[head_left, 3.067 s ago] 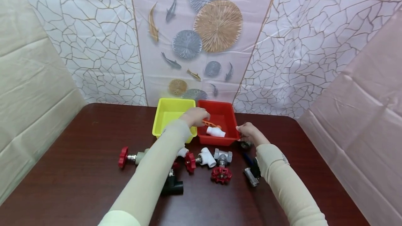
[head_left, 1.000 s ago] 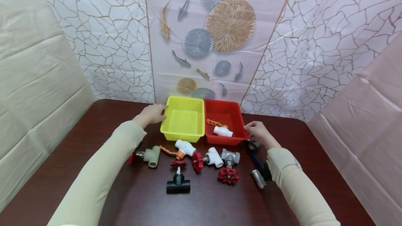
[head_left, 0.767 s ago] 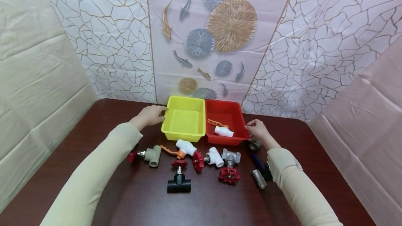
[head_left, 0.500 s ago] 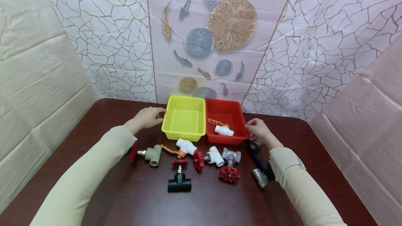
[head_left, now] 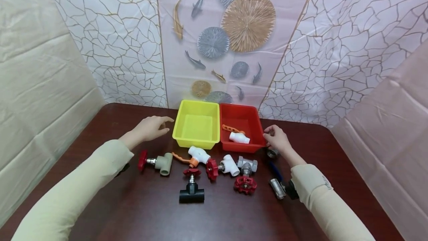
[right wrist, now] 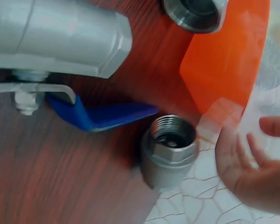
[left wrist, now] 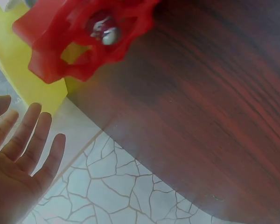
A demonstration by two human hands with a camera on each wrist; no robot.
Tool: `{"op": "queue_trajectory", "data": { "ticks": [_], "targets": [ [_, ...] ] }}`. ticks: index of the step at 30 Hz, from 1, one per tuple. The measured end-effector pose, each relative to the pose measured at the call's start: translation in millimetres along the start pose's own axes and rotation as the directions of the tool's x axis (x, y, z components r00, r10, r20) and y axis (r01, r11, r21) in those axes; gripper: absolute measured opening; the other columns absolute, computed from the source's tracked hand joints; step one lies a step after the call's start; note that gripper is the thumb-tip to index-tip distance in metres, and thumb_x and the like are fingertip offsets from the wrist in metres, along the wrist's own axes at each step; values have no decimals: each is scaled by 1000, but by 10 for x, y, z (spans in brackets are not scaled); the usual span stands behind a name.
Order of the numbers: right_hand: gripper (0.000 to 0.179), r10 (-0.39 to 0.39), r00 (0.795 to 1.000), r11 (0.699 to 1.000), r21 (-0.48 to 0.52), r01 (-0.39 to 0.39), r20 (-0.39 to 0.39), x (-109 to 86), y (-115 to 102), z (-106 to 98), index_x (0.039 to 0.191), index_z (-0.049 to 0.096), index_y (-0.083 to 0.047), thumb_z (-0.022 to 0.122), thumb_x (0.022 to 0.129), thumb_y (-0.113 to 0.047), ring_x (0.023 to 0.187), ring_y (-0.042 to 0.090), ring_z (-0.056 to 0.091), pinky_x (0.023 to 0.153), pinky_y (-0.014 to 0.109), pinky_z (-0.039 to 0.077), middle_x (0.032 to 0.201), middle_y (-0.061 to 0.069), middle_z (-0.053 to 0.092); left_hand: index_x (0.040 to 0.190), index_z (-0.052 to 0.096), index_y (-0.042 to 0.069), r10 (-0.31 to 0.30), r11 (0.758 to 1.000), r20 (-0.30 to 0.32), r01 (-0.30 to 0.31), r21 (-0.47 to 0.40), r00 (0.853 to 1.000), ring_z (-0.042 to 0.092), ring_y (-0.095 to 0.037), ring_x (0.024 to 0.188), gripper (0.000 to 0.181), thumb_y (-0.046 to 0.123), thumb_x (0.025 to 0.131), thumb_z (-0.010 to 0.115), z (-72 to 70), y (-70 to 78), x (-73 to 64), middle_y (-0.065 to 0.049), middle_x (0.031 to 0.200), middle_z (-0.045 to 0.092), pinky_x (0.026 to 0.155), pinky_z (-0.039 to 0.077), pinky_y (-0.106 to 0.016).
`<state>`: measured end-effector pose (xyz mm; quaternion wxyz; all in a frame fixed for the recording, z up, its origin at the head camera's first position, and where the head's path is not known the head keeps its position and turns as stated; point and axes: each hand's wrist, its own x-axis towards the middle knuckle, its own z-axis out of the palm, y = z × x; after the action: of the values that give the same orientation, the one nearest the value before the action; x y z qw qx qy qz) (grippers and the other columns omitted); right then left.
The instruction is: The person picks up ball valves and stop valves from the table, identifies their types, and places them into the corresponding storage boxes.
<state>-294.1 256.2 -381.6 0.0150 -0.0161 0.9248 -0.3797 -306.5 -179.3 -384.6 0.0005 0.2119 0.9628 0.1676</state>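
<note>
My left hand (head_left: pixel 149 127) hovers just left of the yellow bin (head_left: pixel 177 131), fingers apart and holding nothing. In the left wrist view its fingers are spread beyond a red handwheel (left wrist: pixel 91 35). My right hand (head_left: pixel 278 138) is at the right side of the red bin (head_left: pixel 258 127), fingertips close to the wall, fingers loosely bent around nothing. Inside the red bin lies a white ball valve (head_left: pixel 239 137) with an orange handle. Below my right hand, a metal threaded fitting (right wrist: pixel 170 151) stands near a steel ball valve (right wrist: pixel 60 35) with a blue lever (right wrist: pixel 102 114).
Several valves lie in front of the bins: a grey-green one (head_left: pixel 164 164), a white one with orange handle (head_left: pixel 198 154), a black tee valve (head_left: pixel 191 195), a white tee (head_left: pixel 230 165) with red wheel, and a metal valve (head_left: pixel 246 165). A patterned cloth hangs behind the table.
Earlier my left arm crossed over the bins with its hand at the red bin's left edge; it moved left to the yellow bin's side, then drew slightly away. My right hand stays by the red bin.
</note>
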Motion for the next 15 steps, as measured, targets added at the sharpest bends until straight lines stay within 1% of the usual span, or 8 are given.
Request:
{"op": "queue_trajectory", "data": {
  "ticks": [4,7,9,12,15],
  "targets": [
    [24,-19,997,996,-86,13,-71,-79,-69,0,111,49,6,47,94,-11,76,37,63,58,32,54,94,23,60,124,59,6,15,1000,-27,-15,-24,1000,62,-20,75,36,16,90,60,-24,-40,-126,-11,95,69,65,50,-37],
    [22,-40,994,991,-132,26,-98,-130,-134,3,108,50,4,48,93,-12,71,33,62,56,28,50,91,21,60,121,61,7,20,998,-56,-23,-57,998,64,-21,83,33,16,90,60,-38,-79,-223,-11,97,69,71,51,-40],
    [21,-66,992,988,-148,50,-104,-154,-180,16,107,51,3,49,93,-12,67,30,60,56,28,48,88,20,59,120,61,7,17,996,-65,-23,-86,998,62,-19,80,32,16,90,60,-49,-107,-291,-9,94,69,70,50,-38],
    [18,-116,986,979,-181,93,-121,-181,-248,59,104,52,2,52,92,-12,63,22,53,57,27,42,85,17,58,120,62,8,9,994,-79,-18,-108,997,60,-15,78,31,17,90,59,-64,-160,-403,-6,92,69,69,49,-36],
    [16,-155,979,974,-188,129,-130,-207,-322,133,103,54,0,54,91,-11,60,19,47,55,28,39,84,16,58,119,62,8,1,991,-96,-14,-132,995,59,-14,76,30,16,91,59,-75,-220,-520,-5,91,68,68,48,-34]
  ]
}}
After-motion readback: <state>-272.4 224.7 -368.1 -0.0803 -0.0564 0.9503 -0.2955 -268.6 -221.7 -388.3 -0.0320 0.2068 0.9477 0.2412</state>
